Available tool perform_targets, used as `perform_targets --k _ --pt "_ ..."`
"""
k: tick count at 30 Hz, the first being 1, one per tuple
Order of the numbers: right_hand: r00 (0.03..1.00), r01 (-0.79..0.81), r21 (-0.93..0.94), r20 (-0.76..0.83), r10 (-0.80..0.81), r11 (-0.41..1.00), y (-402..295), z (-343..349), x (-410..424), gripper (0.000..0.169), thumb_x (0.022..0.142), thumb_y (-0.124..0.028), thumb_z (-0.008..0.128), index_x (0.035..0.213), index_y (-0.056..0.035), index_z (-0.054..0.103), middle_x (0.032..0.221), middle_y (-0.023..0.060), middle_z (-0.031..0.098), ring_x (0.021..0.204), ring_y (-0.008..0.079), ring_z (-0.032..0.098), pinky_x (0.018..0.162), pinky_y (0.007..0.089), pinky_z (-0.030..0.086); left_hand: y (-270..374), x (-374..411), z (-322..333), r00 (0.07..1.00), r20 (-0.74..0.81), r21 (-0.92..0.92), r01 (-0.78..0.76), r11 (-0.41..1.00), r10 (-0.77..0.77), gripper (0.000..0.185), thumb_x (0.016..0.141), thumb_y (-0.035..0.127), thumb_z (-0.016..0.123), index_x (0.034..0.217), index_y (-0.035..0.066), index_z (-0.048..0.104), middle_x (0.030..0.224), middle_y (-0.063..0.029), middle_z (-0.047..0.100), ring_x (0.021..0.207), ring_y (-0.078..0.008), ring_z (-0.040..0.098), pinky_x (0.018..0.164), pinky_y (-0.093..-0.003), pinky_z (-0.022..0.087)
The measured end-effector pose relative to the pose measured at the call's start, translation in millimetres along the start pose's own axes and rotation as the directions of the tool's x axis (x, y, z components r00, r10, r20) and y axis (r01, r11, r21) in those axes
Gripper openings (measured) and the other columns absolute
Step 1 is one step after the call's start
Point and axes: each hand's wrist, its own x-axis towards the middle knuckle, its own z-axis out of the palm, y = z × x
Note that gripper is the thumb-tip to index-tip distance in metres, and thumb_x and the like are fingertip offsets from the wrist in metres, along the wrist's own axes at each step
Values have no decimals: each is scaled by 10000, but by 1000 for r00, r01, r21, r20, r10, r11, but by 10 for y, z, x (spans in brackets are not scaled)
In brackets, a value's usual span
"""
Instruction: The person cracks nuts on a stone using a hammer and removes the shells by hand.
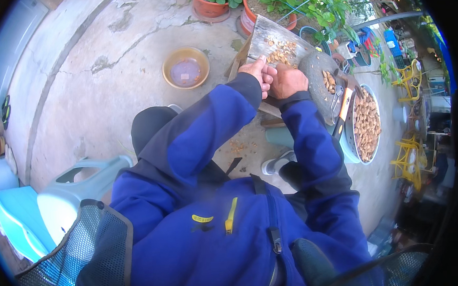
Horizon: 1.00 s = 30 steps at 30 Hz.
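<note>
My left hand [259,74] and my right hand [288,81] meet over the near edge of a weathered wooden board [260,34]. The left fingers are curled; whether something small lies between them is hidden. The right hand is bent into a loose fist beside them, and its grip cannot be seen. Cracked shells and pieces [282,52] lie on the board just beyond. A grey stone slab [313,70] to the right carries a small pile of brown nuts or pits [329,82], a coiled-spring metal tool [337,94] and a claw hammer [345,106].
Left of the board, a tan bowl [186,67] holds a few small pieces on the concrete floor. An oval perforated basket [368,124] full of nuts or pits stands at right. Potted plants [211,3] stand beyond; a pale blue plastic stool [85,181] is at left.
</note>
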Motion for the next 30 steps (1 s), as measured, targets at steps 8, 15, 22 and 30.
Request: perform_targets --k 8,15,22,30 --pt "960 28 385 -269 83 922 -93 -572 -190 94 800 -140 602 768 -65 648 678 172 619 615 361 619 582 428 498 -107 -56 50 999 -29 103 -14 995 18 467 966 485 403 882 71 603 676 -5 529 534 -105 448 442 -253 361" --pt "952 240 304 -260 -162 922 -421 -730 -862 82 787 -124 640 858 -83 646 729 117 618 631 299 619 548 394 489 -594 -205 -158 986 163 96 -36 995 20 496 964 499 399 1005 49 604 834 -72 634 641 -139 597 495 -282 470" --pt "971 235 255 -108 -214 938 -379 -547 -1521 124 776 -168 626 852 -73 600 755 106 584 586 314 596 505 411 468 -1344 -463 -427 985 165 178 20 984 -49 497 972 475 411 1041 23 605 913 -108 644 786 -182 633 669 -331 532" --pt "939 129 644 -323 115 754 -177 -984 -1853 322 745 1 649 1064 -30 613 877 141 607 624 285 601 575 351 495 -1049 -1037 -146 851 490 -429 44 902 191 684 974 551 280 1288 -19 492 1306 -183 522 1246 -327 463 1022 -442 405"
